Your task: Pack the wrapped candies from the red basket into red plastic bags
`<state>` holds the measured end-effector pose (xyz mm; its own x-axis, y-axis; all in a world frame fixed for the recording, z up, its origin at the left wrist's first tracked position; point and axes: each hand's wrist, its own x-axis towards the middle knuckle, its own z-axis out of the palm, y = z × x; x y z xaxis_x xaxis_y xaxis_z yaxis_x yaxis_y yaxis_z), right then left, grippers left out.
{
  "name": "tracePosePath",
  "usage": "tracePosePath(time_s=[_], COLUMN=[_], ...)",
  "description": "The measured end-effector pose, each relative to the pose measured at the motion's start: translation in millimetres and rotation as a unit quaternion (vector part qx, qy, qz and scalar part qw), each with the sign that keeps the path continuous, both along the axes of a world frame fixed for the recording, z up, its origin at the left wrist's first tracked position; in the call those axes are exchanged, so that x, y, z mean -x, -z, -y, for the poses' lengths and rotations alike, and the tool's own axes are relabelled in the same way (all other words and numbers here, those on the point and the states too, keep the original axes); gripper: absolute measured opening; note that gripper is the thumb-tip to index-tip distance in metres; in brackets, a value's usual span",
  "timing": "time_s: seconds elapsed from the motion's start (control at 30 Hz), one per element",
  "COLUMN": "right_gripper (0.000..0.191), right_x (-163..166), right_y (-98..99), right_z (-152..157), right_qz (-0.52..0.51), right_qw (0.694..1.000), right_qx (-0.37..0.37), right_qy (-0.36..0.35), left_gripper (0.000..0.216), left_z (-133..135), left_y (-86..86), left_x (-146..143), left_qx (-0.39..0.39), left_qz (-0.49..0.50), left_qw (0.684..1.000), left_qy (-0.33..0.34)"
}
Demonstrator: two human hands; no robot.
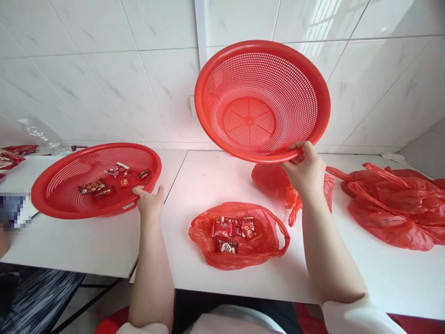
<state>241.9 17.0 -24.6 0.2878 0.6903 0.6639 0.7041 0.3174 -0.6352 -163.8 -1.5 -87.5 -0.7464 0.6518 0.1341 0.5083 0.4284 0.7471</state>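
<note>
My right hand (305,168) grips the lower rim of an empty red perforated basket (261,99), held up in the air and tilted so its inside faces me. My left hand (149,199) holds the near right rim of a second red basket (55,197) that rests on the left table. Several wrapped candies (104,182) lie inside that basket. Between my arms, an open red plastic bag (239,236) with several candy packets in it lies on the white table.
A crumpled red bag (278,183) lies behind the open one, under the raised basket. A heap of red bags (396,204) lies at the right. Candy packs (12,157) and clear plastic sit far left. A tiled wall stands behind; another person's dark sleeve (31,297) shows at bottom left.
</note>
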Motion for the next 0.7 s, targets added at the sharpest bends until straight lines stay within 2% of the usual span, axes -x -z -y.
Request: tracePosePath(time_s=[0.3, 0.4, 0.6, 0.7], right_gripper=[0.024, 0.024, 0.027, 0.027], right_x=[0, 5, 24, 43], right_y=[1.9, 1.8, -0.4, -1.3], right_z=[-1, 1, 9, 14], right_qz=[0.007, 0.005, -0.016, -0.022], right_qw=[1.0, 0.999, 0.992, 0.977], right_qx=[0.007, 0.008, 0.036, 0.048], right_qy=[-0.021, -0.043, -0.12, -0.204], left_gripper=[0.042, 0.043, 0.04, 0.037], left_z=[-6, -10, -20, -20], left_y=[12.3, 15.3, 21.4, 13.0], left_x=[19, 9, -32, -40], left_qx=[-0.099, -0.11, -0.146, -0.16], left_qz=[-0.053, -0.029, 0.037, 0.159], left_qw=[0.994, 0.991, 0.974, 0.945], left_qy=[0.01, 0.066, 0.172, 0.237])
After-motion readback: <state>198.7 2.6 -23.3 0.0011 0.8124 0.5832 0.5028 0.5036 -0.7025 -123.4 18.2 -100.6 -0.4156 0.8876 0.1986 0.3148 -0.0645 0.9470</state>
